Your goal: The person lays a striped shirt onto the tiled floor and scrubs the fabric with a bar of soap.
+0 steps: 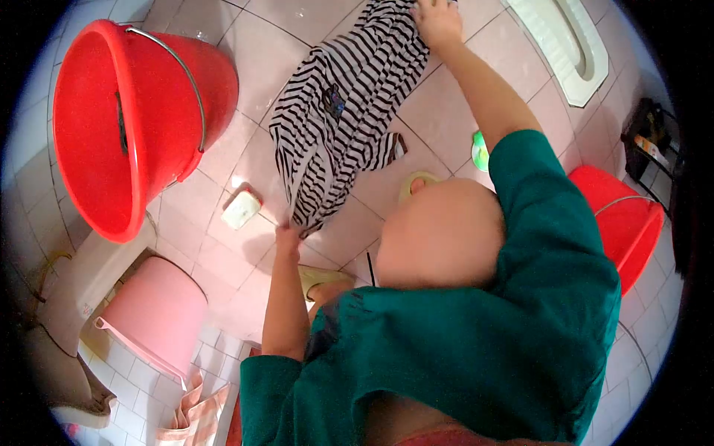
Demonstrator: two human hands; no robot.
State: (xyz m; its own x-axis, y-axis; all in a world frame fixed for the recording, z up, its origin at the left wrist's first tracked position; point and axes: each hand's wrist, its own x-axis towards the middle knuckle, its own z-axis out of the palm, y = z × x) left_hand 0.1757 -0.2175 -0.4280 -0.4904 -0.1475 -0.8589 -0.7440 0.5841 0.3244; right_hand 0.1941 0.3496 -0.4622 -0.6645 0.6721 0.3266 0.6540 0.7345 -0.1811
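Note:
A black-and-white striped shirt [357,82] with a small dark printed patch is stretched across the pink tiled floor. At its near end, my left hand [288,238] is closed with the fabric pinched in its fingers. My right hand [439,24] grips the shirt's far right edge near the top of the view, its fingertips partly hidden by the cloth. One short striped sleeve [383,151] spreads out to the right. A whitish soap bar [242,209], with a reddish edge showing beside it, lies on the tiles left of the shirt.
A large red bucket [216,89] with a metal handle stands at upper left, a pink bucket [160,316] below it. Another red bucket [628,223] is at right. A squat toilet [569,52] occupies the upper right. A green-and-white object [480,151] lies near my knee.

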